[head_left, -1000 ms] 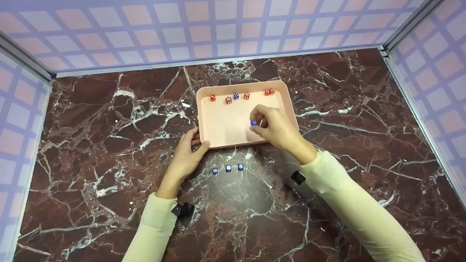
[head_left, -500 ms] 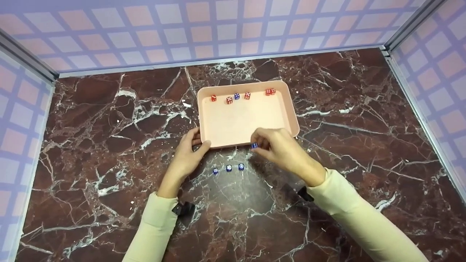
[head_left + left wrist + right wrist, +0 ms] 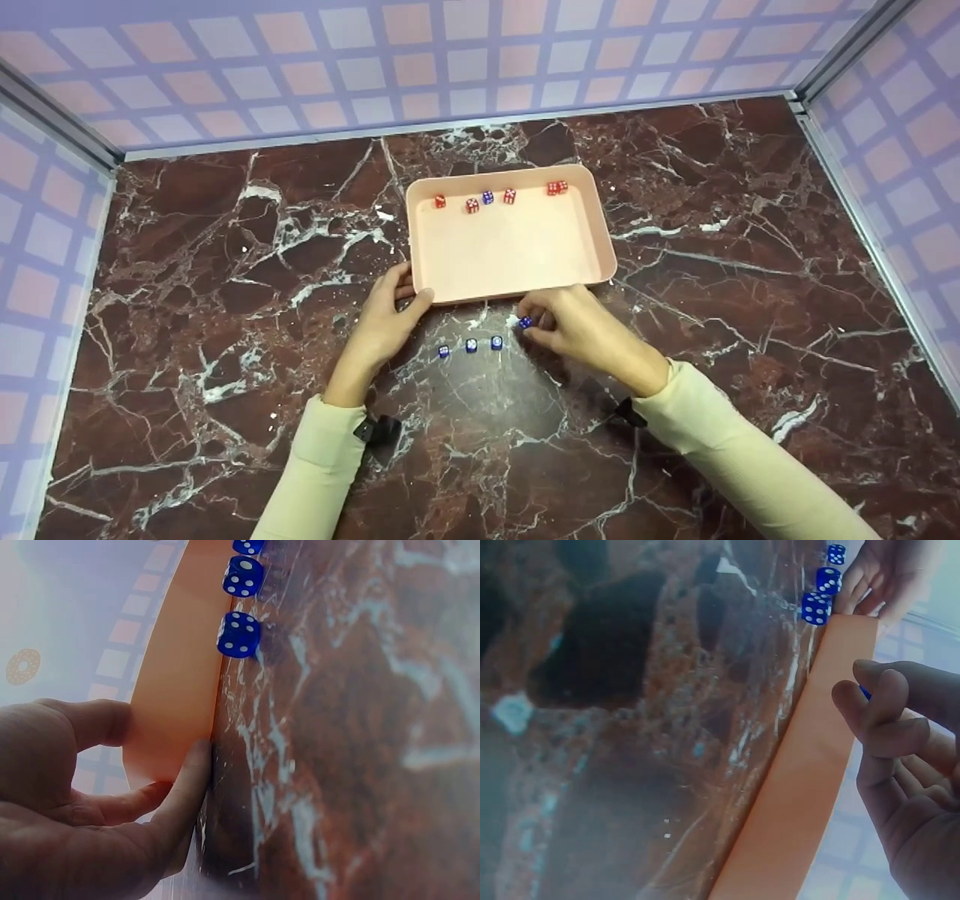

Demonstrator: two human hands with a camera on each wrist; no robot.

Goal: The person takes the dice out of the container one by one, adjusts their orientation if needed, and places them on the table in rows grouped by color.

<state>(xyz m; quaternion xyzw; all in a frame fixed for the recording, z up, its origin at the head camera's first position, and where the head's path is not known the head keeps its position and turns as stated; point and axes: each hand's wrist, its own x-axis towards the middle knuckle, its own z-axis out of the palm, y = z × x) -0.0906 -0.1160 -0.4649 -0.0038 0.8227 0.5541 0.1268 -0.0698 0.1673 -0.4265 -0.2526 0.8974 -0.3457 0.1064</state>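
My right hand (image 3: 581, 330) pinches a blue die (image 3: 525, 322) between thumb and fingertips, just off the front wall of a peach tray (image 3: 495, 259). In the right wrist view, the fingers hide all but a sliver of that die. My left hand (image 3: 386, 322) holds the tray's front left corner, its thumb on the front and its other fingers along the left side. Three blue dice (image 3: 471, 346) lie in a loose row on the table before the tray, left of the pinched die. Inside the tray, several red dice (image 3: 472, 205) and one blue die (image 3: 487, 198) lie along the back.
The tabletop (image 3: 247, 360) is dark red marble with white veins. A checked back wall (image 3: 450, 67) stands behind the tray, and similar panels close off the left and right sides.
My right hand has come from over the tray toward the front, past its front rim, carrying the blue die down beside the row. The left hand stays at the tray corner.
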